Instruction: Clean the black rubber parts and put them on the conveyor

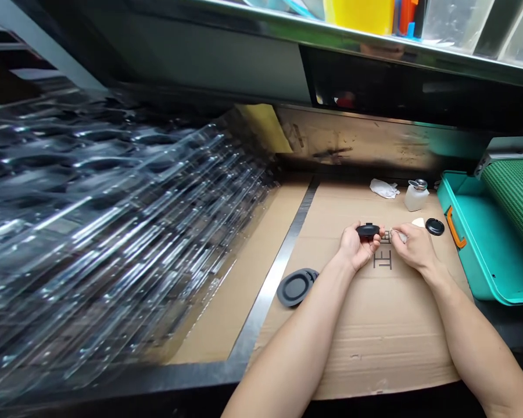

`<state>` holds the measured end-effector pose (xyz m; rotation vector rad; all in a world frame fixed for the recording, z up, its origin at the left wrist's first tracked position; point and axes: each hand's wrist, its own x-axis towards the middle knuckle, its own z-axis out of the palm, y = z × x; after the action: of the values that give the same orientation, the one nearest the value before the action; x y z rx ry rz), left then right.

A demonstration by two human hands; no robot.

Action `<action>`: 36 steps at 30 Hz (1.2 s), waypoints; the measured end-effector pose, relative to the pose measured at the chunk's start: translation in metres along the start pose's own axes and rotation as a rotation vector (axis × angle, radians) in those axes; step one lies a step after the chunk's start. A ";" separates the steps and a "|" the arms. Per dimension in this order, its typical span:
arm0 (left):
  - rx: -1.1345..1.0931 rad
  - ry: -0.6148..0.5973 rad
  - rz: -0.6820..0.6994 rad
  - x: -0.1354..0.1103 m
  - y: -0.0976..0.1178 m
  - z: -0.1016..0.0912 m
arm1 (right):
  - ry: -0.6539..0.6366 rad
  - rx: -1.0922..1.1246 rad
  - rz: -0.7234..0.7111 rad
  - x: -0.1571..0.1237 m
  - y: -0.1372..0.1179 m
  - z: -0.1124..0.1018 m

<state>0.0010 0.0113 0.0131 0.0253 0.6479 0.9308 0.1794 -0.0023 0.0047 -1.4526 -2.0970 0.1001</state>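
My left hand (pixel 358 247) grips a small black rounded part (pixel 368 231) with a short tab on its upper edge, holding it above the cardboard. Just to its right, my right hand (pixel 412 247) is closed on a bit of white cloth (pixel 401 236), mostly hidden by the fingers. A dark grey oval piece with a ringed recess (pixel 295 287) lies beside my left forearm. Beyond my right hand rest a round black cap (pixel 434 226) and a white scrap (pixel 418 222), partly covered by the hand.
Stacked clear plastic trays (pixel 157 232) fill the left side. A cardboard sheet (pixel 375 348) covers the bench. At the back are a crumpled white cloth (pixel 384 188) and a white pump bottle (pixel 416 196). A teal bin (pixel 475 232) stands right, beside a green conveyor belt (pixel 518 186).
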 end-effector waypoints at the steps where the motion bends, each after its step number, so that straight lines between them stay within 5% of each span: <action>1: -0.009 0.000 0.000 0.000 0.000 0.000 | -0.008 -0.007 0.006 0.000 -0.001 0.000; 9: -0.014 -0.023 0.021 0.002 -0.002 -0.003 | -0.052 -0.027 0.030 0.000 0.000 0.000; 16: 0.135 -0.132 0.216 0.005 -0.009 -0.005 | 0.070 0.032 0.033 0.001 0.004 -0.004; 21: 0.111 -0.204 0.302 0.005 -0.008 -0.006 | -0.159 0.131 -0.023 0.001 -0.002 -0.008; 26: 0.109 -0.192 0.339 0.011 -0.017 -0.003 | 0.093 0.309 0.122 0.001 -0.012 -0.006; 31: 0.082 -0.201 0.288 0.018 -0.043 0.005 | 0.232 0.230 0.114 0.000 -0.024 0.007; 36: 0.056 -0.199 0.298 0.014 -0.043 0.004 | 0.176 0.197 -0.016 -0.006 -0.035 0.018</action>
<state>0.0408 -0.0033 -0.0032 0.2672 0.4918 1.1800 0.1429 -0.0170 -0.0001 -1.2795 -1.8991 0.1617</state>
